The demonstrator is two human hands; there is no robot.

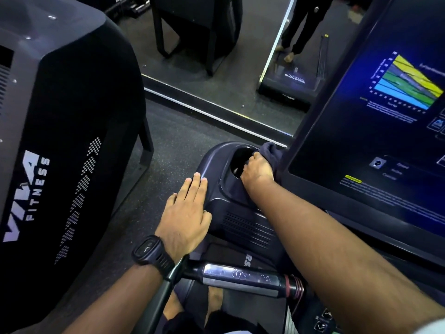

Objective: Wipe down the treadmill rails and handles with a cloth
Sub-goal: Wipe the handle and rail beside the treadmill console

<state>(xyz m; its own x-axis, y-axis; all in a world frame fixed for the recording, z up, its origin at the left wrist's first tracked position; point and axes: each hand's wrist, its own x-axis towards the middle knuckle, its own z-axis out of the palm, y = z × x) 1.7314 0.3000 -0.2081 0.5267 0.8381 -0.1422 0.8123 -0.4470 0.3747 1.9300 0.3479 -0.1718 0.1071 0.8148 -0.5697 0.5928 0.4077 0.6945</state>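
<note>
My right hand (pixel 258 169) grips the cloth (pixel 271 148) at the cup holder (pixel 238 158) (beside the screen (pixel 361 121)). My left hand (pixel 185 213) lies flat, fingers straight, on the housing (pixel 218 197).

The right grip (pixel 258 169) bunches a dark cloth (pixel 273 150) at the cup holder's (pixel 238 162) far rim, beside the screen (pixel 385 131); the left grip (pixel 185 213) lies flat on the treadmill housing (pixel 216 191).
</note>
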